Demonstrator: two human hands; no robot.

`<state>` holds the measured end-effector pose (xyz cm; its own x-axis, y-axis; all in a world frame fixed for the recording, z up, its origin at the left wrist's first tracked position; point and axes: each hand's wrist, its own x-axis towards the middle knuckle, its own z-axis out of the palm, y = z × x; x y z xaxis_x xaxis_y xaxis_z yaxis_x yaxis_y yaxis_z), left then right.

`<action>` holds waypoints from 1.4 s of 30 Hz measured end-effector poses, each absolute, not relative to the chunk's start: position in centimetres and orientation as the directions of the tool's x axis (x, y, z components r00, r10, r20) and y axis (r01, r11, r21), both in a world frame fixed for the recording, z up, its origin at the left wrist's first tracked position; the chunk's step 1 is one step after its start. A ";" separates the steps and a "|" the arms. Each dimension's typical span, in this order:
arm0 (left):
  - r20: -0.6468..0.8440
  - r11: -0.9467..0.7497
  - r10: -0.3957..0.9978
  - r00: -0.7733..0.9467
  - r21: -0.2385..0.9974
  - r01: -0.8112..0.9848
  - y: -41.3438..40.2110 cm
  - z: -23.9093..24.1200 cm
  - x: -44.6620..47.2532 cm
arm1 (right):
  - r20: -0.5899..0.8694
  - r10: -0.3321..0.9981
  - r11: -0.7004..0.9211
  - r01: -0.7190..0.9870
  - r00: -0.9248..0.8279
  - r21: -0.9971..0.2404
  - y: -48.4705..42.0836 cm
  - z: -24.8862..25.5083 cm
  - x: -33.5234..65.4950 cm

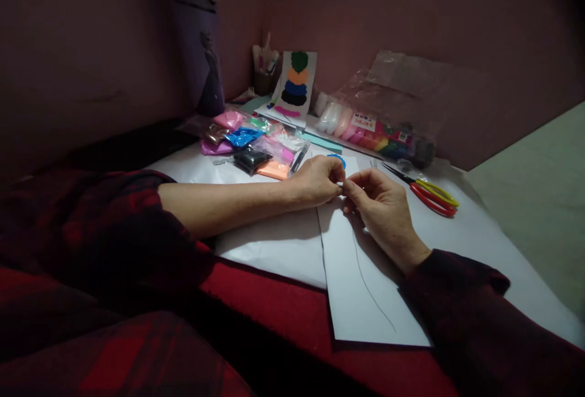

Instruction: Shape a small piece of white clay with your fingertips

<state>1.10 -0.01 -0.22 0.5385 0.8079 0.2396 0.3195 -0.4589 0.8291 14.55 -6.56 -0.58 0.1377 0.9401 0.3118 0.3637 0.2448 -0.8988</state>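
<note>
My left hand [317,182] and my right hand [382,211] meet above a white paper sheet [351,299]. Both are closed in a pinch, fingertip to fingertip. A small white piece [340,185] shows between the fingertips; its kind is too small to make out. On the sheet a thin curved line runs from under my hands toward the near edge. Just beyond my fingers a blue patch [337,159] is partly hidden by my left hand.
Several bags of coloured clay [250,159] lie left of the sheet. Red-and-yellow-handled scissors [432,196] rest at the right. Behind are a long clear pack of coloured clay [365,128], a card with coloured patches [297,89], a cup of tools [264,80] and a purple bottle [201,37].
</note>
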 end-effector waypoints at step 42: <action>0.235 -0.472 0.801 0.550 0.813 0.340 -0.2 0.0 1.1 | 0.340 0.933 0.267 0.406 0.119 -0.874 -6.4 -1.0 14.9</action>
<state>1.05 -0.19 0.00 0.5503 0.8012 0.2352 0.3403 -0.4724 0.8130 14.93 -6.38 -0.98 0.1188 0.9329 0.3400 0.4065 0.2667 -0.8739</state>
